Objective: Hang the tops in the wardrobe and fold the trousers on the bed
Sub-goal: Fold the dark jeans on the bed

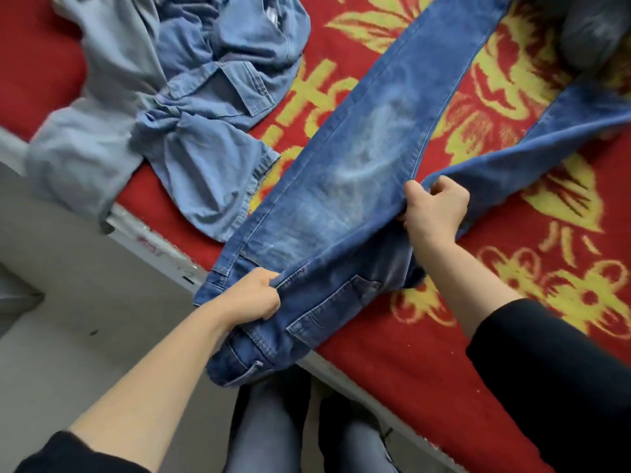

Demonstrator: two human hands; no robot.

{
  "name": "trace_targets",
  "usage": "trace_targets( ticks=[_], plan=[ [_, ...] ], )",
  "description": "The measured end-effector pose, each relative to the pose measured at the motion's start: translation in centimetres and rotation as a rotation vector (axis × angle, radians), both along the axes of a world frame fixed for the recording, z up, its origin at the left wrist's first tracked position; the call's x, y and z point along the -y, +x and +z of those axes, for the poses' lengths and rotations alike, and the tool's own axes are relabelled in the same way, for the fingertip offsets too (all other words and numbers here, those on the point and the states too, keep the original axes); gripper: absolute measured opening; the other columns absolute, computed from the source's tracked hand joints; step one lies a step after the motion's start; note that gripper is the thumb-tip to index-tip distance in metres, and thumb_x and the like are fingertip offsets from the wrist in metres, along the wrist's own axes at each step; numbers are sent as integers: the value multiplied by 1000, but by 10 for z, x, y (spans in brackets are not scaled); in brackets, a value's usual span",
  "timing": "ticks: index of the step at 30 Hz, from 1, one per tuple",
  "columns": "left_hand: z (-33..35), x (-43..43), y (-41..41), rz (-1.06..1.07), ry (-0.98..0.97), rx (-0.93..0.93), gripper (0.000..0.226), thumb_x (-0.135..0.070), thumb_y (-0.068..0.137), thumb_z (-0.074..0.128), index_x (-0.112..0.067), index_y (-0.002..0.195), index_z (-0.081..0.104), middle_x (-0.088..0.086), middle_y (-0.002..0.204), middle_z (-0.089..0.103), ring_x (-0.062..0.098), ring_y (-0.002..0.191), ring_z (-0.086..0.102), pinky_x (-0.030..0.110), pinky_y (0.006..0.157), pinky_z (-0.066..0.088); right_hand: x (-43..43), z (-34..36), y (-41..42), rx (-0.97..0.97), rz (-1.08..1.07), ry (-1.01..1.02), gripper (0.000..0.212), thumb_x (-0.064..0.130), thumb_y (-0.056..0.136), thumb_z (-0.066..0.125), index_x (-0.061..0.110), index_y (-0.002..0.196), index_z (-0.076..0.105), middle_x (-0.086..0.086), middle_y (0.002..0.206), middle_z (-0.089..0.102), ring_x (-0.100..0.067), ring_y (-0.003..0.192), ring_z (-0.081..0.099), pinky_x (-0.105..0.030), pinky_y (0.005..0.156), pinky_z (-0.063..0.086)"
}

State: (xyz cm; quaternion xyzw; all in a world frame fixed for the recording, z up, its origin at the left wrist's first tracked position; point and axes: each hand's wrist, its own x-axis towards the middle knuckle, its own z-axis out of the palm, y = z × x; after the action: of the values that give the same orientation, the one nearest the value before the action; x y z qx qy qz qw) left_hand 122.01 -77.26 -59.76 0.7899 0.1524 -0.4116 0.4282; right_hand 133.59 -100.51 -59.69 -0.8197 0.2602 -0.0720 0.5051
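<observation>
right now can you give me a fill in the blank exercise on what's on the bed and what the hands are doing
1. Both hands grip a pair of blue ____.
2. The left hand holds the jeans at the ____ end.
3. The bed cover is yellow and ____.
4. The pale blue clothes lie to the ____ of the jeans.

Missing words: jeans; waist; red; left

Blue jeans [345, 186] on red bed [426, 363], left hand [254, 297] gripping waistband, right hand [435, 208] gripping leg
</observation>
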Motion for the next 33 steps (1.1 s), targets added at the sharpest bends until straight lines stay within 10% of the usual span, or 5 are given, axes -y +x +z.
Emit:
trace_targets(
  ticks=[3, 6, 13, 22, 33],
  plan=[
    [-25, -46, 14, 138, 158, 126, 26, 0, 62, 41, -19, 51, 55, 1, 43, 46, 23, 48, 46, 29, 45, 33, -61, -8, 32, -21, 94, -69, 32, 18, 73, 61, 13, 57, 34, -1, 53, 33, -22, 59, 37, -39, 56, 36],
    [-52, -80, 20, 134, 343, 215, 25, -15, 66, 44, -17, 86, 59, 13, 83, 66, 36, 85, 60, 41, 70, 47, -105, -33, 50, -177, 286, -16, 23, 33, 84, 62, 16, 71, 54, -1, 73, 61, -23, 75, 60, -41, 74, 52],
    [-76, -91, 31, -158, 518, 75, 29, -28, 96, 46, -16, 121, 39, 8, 122, 51, 31, 113, 52, 42, 85, 44, -129, -76, 37, -609, 828, -217, 51, 30, 88, 60, 16, 137, 52, -3, 131, 60, -21, 123, 53, -29, 98, 39],
    [-69, -23, 142, -338, 499, 373, 54, -22, 89, 48, -16, 138, 27, 7, 130, 43, 27, 123, 36, 38, 95, 38, -71, -51, 112, -483, 442, -176, 24, 14, 86, 55, 11, 107, 67, -3, 95, 67, -17, 87, 59, -23, 75, 41],
    [-110, 65, 282, -546, 213, 605, 52, -43, 98, 40, -14, 141, 33, 6, 160, 6, 17, 148, -1, 30, 116, 11, 75, -70, 197, -406, 48, -399, 34, 12, 88, 54, 6, 120, 62, -12, 122, 64, -29, 116, 56, -31, 97, 38]
  ],
)
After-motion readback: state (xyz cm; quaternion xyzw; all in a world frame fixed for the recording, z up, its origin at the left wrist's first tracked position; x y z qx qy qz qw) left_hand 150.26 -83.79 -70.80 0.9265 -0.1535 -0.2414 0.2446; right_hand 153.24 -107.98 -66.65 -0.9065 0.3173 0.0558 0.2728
